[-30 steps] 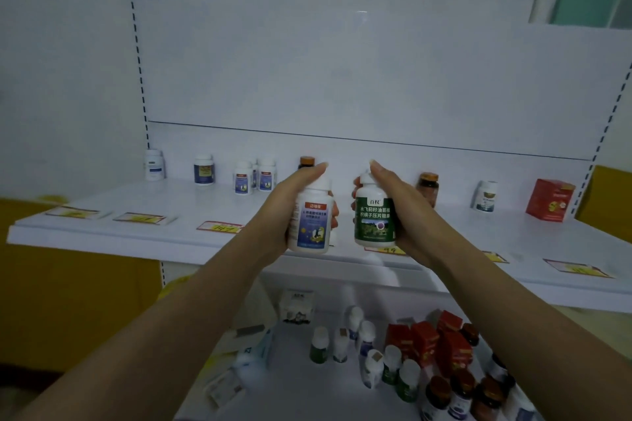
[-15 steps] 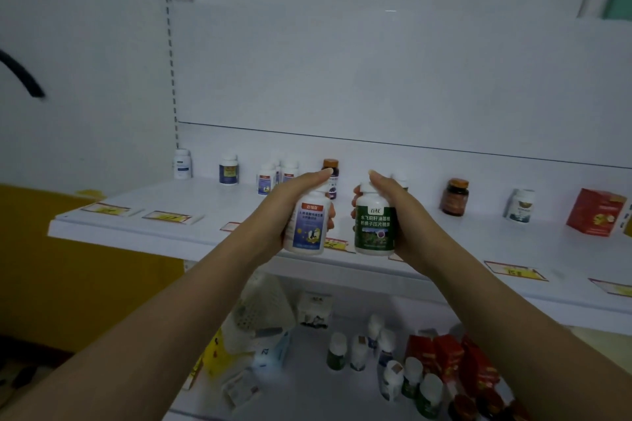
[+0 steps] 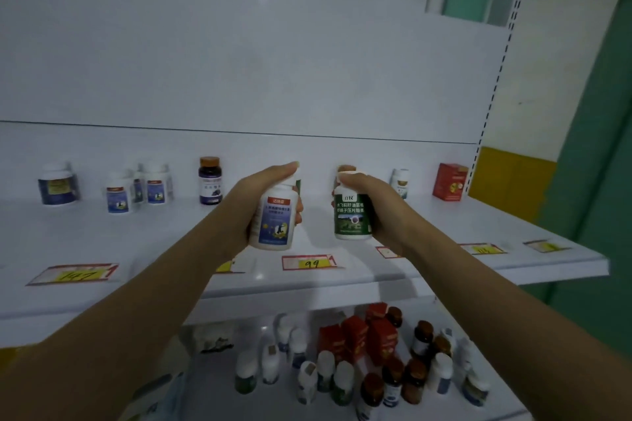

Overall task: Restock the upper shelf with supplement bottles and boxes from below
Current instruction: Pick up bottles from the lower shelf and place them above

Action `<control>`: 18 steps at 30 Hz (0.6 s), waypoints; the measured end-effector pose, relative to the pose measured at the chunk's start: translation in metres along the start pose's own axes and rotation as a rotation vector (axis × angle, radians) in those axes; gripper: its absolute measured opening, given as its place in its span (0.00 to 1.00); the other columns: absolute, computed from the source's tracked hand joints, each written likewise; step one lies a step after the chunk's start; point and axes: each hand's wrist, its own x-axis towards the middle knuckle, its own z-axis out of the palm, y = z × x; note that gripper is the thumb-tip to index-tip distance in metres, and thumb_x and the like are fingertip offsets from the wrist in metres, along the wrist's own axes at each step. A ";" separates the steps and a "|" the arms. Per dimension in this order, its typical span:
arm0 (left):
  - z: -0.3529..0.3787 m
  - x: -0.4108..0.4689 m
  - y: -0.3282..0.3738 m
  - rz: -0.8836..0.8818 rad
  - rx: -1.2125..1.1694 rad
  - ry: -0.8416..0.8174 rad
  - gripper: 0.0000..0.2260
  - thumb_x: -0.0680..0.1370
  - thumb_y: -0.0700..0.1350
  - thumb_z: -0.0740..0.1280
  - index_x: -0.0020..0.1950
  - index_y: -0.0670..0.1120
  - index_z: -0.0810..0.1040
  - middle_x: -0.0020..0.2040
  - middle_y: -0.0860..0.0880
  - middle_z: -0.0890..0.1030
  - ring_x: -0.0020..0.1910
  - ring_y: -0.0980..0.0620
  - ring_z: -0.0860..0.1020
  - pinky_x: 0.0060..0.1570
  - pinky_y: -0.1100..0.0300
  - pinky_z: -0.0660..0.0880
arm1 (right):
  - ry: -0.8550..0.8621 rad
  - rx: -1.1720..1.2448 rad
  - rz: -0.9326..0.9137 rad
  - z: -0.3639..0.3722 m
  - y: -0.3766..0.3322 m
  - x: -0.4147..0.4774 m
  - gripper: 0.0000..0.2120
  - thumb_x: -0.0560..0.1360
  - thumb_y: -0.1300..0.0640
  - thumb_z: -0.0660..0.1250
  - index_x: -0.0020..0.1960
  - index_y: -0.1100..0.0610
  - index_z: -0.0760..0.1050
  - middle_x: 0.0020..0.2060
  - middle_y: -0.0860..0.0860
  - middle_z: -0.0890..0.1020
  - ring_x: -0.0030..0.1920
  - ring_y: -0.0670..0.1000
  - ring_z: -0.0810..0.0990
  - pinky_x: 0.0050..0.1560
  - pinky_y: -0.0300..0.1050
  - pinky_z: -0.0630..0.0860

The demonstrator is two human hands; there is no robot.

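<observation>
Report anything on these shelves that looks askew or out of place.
Nothing looks spilled or damaged. Price tags lie flat on the upper shelf, and the 147 tag sits crooked. On the lower shelf, bottles and red boxes stand huddled, not in rows.

2 held bottles (image 3: 273,220) above upper shelf (image 3: 171,243)

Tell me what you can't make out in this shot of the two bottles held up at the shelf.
Head view:
- Orange-capped bottle at the back: body hidden by the right hand and its green-labelled bottle.
- Price tag: number covered by the left forearm.
- Blue-labelled bottle in the left hand: small print too blurred.
- Lower-shelf bottles: labels blurred, front ones cut by the bottom edge.
</observation>
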 end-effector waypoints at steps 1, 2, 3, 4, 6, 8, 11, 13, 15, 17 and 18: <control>-0.001 0.006 -0.002 0.000 0.018 -0.011 0.13 0.71 0.53 0.67 0.41 0.43 0.73 0.30 0.46 0.79 0.26 0.51 0.78 0.34 0.61 0.78 | 0.008 -0.020 -0.002 -0.005 0.002 0.012 0.12 0.74 0.54 0.67 0.55 0.56 0.70 0.43 0.55 0.78 0.40 0.51 0.79 0.47 0.47 0.78; -0.004 0.013 -0.004 0.005 0.040 -0.010 0.14 0.69 0.54 0.67 0.41 0.43 0.73 0.30 0.46 0.79 0.26 0.51 0.78 0.35 0.61 0.78 | 0.014 -0.049 -0.004 -0.007 0.003 0.024 0.16 0.74 0.53 0.67 0.58 0.58 0.69 0.46 0.57 0.78 0.41 0.53 0.80 0.48 0.48 0.79; -0.009 0.020 -0.005 0.017 0.060 0.001 0.14 0.68 0.54 0.67 0.42 0.44 0.73 0.30 0.46 0.80 0.27 0.51 0.78 0.36 0.60 0.78 | 0.021 -0.084 -0.008 -0.009 0.004 0.037 0.22 0.73 0.52 0.69 0.62 0.60 0.68 0.50 0.60 0.79 0.44 0.54 0.81 0.49 0.50 0.79; -0.014 0.027 -0.006 0.030 0.075 0.020 0.13 0.69 0.54 0.67 0.42 0.44 0.74 0.31 0.46 0.80 0.27 0.51 0.78 0.38 0.59 0.77 | 0.021 -0.121 -0.015 -0.011 0.005 0.049 0.26 0.72 0.50 0.70 0.63 0.63 0.67 0.55 0.62 0.78 0.47 0.55 0.81 0.51 0.51 0.80; -0.026 0.039 -0.006 0.057 0.105 0.061 0.12 0.71 0.53 0.66 0.41 0.44 0.75 0.31 0.47 0.80 0.28 0.51 0.78 0.41 0.57 0.76 | 0.017 -0.201 -0.036 -0.015 0.008 0.076 0.22 0.73 0.49 0.69 0.61 0.61 0.72 0.60 0.61 0.77 0.52 0.55 0.80 0.55 0.51 0.79; -0.038 0.051 -0.007 0.073 0.143 0.103 0.13 0.70 0.54 0.68 0.41 0.44 0.75 0.31 0.47 0.81 0.29 0.51 0.79 0.41 0.57 0.76 | 0.016 -0.261 -0.045 -0.019 0.009 0.101 0.17 0.74 0.49 0.68 0.59 0.58 0.74 0.60 0.58 0.78 0.55 0.54 0.80 0.56 0.48 0.77; -0.053 0.068 -0.004 0.079 0.160 0.175 0.15 0.69 0.55 0.70 0.42 0.44 0.75 0.32 0.46 0.81 0.29 0.50 0.80 0.37 0.58 0.78 | 0.019 -0.363 -0.035 -0.024 0.017 0.140 0.24 0.67 0.42 0.72 0.59 0.52 0.76 0.63 0.58 0.74 0.52 0.51 0.80 0.43 0.39 0.77; -0.062 0.075 -0.001 0.088 0.158 0.204 0.14 0.70 0.55 0.70 0.42 0.44 0.75 0.33 0.45 0.81 0.29 0.49 0.80 0.35 0.60 0.79 | 0.040 -0.434 -0.033 -0.026 0.020 0.160 0.23 0.69 0.44 0.72 0.60 0.52 0.76 0.62 0.58 0.75 0.43 0.46 0.76 0.33 0.33 0.69; -0.070 0.080 0.000 0.075 0.171 0.212 0.14 0.69 0.55 0.70 0.41 0.45 0.76 0.33 0.45 0.81 0.29 0.49 0.79 0.35 0.60 0.78 | 0.064 -0.468 -0.015 -0.028 0.023 0.179 0.20 0.74 0.52 0.69 0.64 0.58 0.73 0.56 0.56 0.79 0.40 0.46 0.75 0.31 0.34 0.67; -0.078 0.085 0.000 0.057 0.176 0.226 0.15 0.67 0.56 0.71 0.40 0.45 0.76 0.33 0.46 0.81 0.29 0.50 0.79 0.35 0.60 0.78 | 0.122 -0.466 -0.003 -0.031 0.029 0.197 0.18 0.76 0.55 0.68 0.63 0.60 0.72 0.48 0.53 0.78 0.39 0.46 0.75 0.35 0.37 0.70; -0.081 0.086 0.001 0.049 0.179 0.236 0.15 0.66 0.56 0.71 0.41 0.45 0.76 0.33 0.46 0.81 0.29 0.50 0.79 0.35 0.61 0.79 | 0.141 -0.471 -0.002 -0.030 0.031 0.201 0.16 0.76 0.57 0.67 0.62 0.59 0.72 0.43 0.50 0.75 0.38 0.45 0.73 0.40 0.39 0.73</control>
